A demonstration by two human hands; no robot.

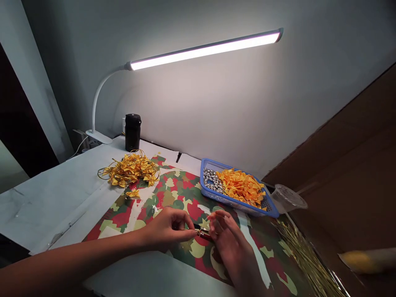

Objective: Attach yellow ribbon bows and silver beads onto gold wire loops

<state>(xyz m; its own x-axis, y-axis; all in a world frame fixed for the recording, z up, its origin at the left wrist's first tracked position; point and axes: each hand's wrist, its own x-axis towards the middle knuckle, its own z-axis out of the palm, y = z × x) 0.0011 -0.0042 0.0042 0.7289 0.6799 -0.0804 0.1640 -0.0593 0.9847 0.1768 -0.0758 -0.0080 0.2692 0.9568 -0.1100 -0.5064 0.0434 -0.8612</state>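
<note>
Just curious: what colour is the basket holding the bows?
Blue basket, orange bows; head view.

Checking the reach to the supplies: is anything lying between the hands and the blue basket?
Nothing visible does. Only bare patterned mat lies between the left hand, right hand and the blue basket.

Illumination comes from one LED bar lamp [206, 50] mounted above the far side of the table [55, 194]. The tube is overexposed, with no detail in it. A bright pool falls on the wall [216, 115] behind it and fades toward the corners. The left edge and near corners are dim; the right side stays in brownish shadow. Wide-angle distortion bends straight lines at the frame edges. A yellow object [368, 260] at the near right is blurred. The centre is acceptably sharp.
</note>
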